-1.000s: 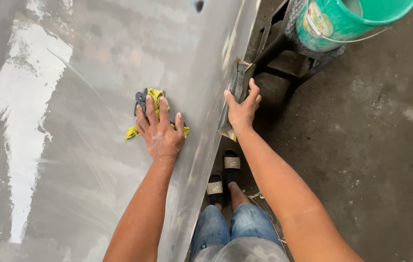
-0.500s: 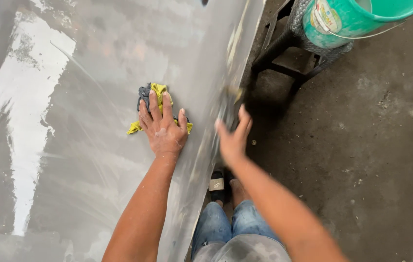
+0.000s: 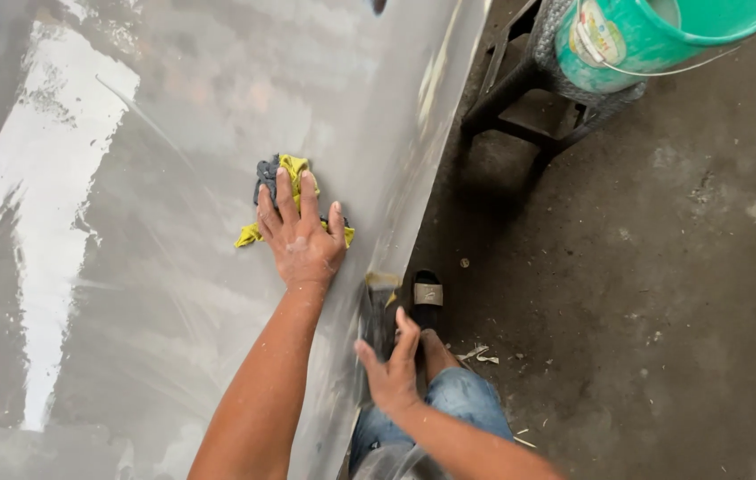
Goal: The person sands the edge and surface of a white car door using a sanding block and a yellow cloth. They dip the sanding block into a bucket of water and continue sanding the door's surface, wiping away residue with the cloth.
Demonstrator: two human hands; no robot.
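Note:
A glossy grey panel [image 3: 129, 267] fills the left of the view, wet and streaked. My left hand [image 3: 302, 238] lies flat on it, fingers spread, pressing down a crumpled yellow and grey cloth [image 3: 282, 171]. My right hand [image 3: 391, 373] is lower, at the panel's right edge close to my knee. It holds a dark grey sanding pad [image 3: 374, 313] against that edge. The pad is partly blurred.
A green plastic bucket [image 3: 662, 36] sits on a dark metal stand [image 3: 520, 89] at the top right. A stained concrete floor [image 3: 662, 293] with small scraps lies to the right. My foot in a black sandal [image 3: 428, 292] and my jeans-clad knee [image 3: 471, 404] are beside the panel.
My right hand has slid down along the panel's edge toward me, taking the sanding pad with it. My left hand has stayed on the cloth.

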